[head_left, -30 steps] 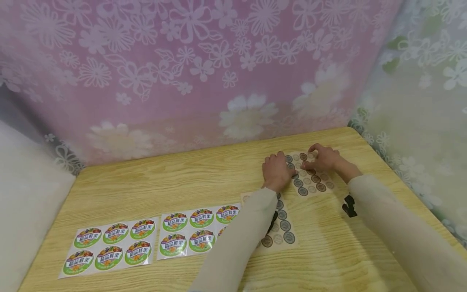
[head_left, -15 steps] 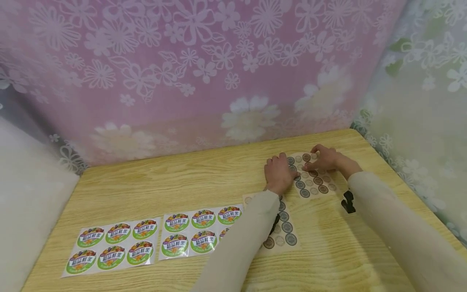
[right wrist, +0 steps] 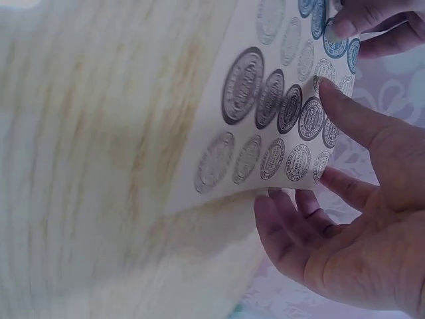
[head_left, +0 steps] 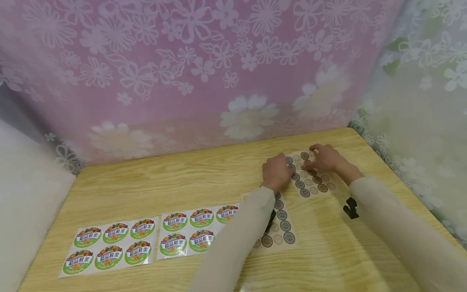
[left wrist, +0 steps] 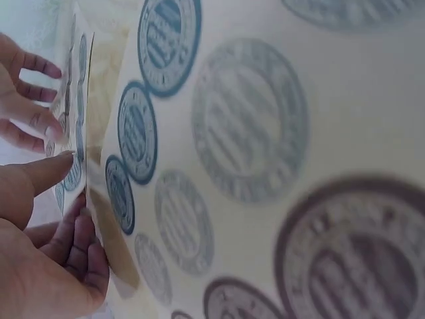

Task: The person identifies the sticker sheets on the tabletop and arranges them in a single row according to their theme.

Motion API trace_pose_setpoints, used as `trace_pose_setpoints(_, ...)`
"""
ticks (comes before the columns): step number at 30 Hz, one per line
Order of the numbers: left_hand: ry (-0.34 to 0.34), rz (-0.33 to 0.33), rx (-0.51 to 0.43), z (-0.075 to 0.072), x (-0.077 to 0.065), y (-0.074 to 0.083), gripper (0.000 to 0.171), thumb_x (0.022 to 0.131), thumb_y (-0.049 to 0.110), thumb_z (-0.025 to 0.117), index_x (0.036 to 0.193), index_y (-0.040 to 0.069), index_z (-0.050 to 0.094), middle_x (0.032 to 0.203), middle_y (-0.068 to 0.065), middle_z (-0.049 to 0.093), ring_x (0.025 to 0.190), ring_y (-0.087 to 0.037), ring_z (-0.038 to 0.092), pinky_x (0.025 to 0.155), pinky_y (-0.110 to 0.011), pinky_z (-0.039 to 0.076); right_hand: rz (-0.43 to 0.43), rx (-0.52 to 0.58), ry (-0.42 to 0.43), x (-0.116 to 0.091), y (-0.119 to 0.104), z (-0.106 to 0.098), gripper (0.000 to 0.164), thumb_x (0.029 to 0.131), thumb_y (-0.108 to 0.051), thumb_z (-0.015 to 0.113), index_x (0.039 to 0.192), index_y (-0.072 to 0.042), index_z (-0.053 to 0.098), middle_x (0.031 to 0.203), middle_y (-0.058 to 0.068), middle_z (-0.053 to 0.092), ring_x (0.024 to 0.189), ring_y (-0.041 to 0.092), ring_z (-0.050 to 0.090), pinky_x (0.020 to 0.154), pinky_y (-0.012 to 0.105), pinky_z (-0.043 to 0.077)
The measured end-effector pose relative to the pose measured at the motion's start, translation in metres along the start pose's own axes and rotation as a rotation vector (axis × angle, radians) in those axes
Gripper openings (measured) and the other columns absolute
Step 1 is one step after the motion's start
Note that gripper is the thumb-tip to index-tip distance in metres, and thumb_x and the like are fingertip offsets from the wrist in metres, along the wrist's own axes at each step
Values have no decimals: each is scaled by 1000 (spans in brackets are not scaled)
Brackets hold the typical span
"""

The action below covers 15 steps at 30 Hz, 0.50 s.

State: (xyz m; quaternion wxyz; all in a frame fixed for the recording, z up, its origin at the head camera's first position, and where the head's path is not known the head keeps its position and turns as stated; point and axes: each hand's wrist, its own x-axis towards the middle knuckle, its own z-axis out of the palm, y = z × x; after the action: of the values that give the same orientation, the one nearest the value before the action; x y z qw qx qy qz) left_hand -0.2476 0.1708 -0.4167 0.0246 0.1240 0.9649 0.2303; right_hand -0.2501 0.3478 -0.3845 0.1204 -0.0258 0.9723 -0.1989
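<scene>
A beige sticker sheet [head_left: 314,180] with rows of round blue, brown and pale stamp-like stickers lies at the table's back right. My left hand [head_left: 276,172] holds its left edge. In the left wrist view, the left thumb [left wrist: 50,171] presses on the sheet's face and the curled fingers are at its edge. At the opposite side my right hand [head_left: 327,159] grips the sheet. The right wrist view shows the right thumb [right wrist: 352,113] on top of the stickers, fingers curled at the edge, and the sheet's near corner [right wrist: 182,199] over the wood.
A second beige sticker sheet [head_left: 282,244] lies nearer me, partly under my left sleeve [head_left: 240,239]. To its left are two white sheets of fruit stickers, one in the middle [head_left: 189,233] and one farther left [head_left: 109,247]. Floral curtains [head_left: 204,81] stand behind the wooden table [head_left: 164,178].
Both hands stay at the same beige sheet with almost no shift. My left thumb has drawn in slightly toward the hand. The view has tilted a little.
</scene>
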Motion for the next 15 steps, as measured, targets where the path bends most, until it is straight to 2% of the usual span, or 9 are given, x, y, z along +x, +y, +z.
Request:
trace_pose_setpoints(3, -29, 17, -128, -8, -2, -5, 25, 89, 36, 68, 98, 13, 64, 85, 2, 63, 76, -15, 60, 70, -29, 45, -31, -16, 12, -6, -4, -2, 76, 86, -35, 71, 134, 14, 38, 122, 39, 46, 117, 55, 32, 92, 62, 34)
trace_pose_setpoints(6, -56, 20, -227, -15, -7, -8, 34, 90, 33, 67, 115, 11, 66, 104, 0, 67, 88, -15, 62, 76, -28, 48, -62, -29, 3, -15, -6, -5, 76, 87, -37, 69, 133, 16, 40, 118, 38, 52, 119, 59, 31, 93, 63, 34)
trace_pose_setpoints(8, -83, 14, -277, -19, -10, -8, 40, 90, 32, 68, 123, 10, 64, 113, -1, 66, 93, -16, 63, 79, -28, 49, -75, -40, -12, -23, -8, -6, 77, 87, -39, 69, 132, 16, 42, 114, 37, 54, 115, 57, 38, 89, 61, 38)
trace_pose_setpoints(10, -117, 9, -306, -22, -15, -7, 45, 89, 32, 69, 127, 11, 62, 116, -1, 65, 94, -17, 63, 79, -28, 49, -83, -52, -31, -31, -8, -7, 78, 86, -41, 69, 131, 17, 42, 103, 33, 59, 104, 50, 51, 82, 56, 44)
trace_pose_setpoints(12, -148, 9, -310, -25, -19, -6, 46, 87, 33, 71, 127, 11, 63, 114, -1, 66, 94, -17, 63, 78, -28, 49, -84, -49, -65, -40, -9, -7, 78, 87, -41, 68, 131, 18, 41, 87, 25, 62, 82, 38, 58, 71, 46, 47)
trace_pose_setpoints(15, -184, 23, -270, -28, -27, -5, 45, 86, 36, 72, 124, 13, 65, 112, 1, 66, 93, -17, 62, 75, -28, 49, -89, -27, -111, -53, -9, -5, 78, 89, -40, 67, 132, 19, 38, 62, 9, 53, 55, 20, 49, 56, 35, 43)
